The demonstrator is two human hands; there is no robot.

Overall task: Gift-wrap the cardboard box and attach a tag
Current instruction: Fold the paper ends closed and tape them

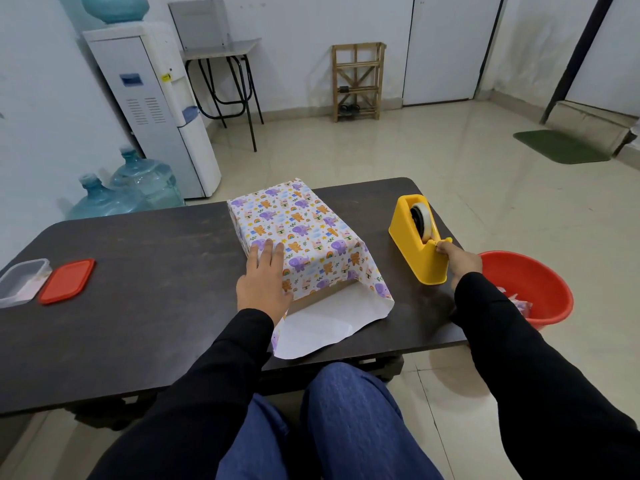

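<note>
1. left hand [265, 282] lies flat, fingers straight and close together, pressing the wrapping paper [298, 223] onto the top near-left corner of the box; no curl or pinch there
2. right hand [460, 259] pinches at the front tip of the yellow tape dispenser [422, 261]; can't tell if a tape end is actually between the fingertips, too thin to see
3. cardboard box [325, 289] sits mid-table, nearly all hidden under the animal-print paper; only a tan strip shows at the open near end, where loose paper flaps out white side up
4. tape roll [420, 218] is half sunk in the dispenser, just right of the box, not touching it
5. red tub [540, 282] beside the table [138, 271] is partly blocked by the right sleeve; contents hard to make out
6. clear container [20, 282], cut off at the left edge, sits just beside its red lid [67, 280]
</note>
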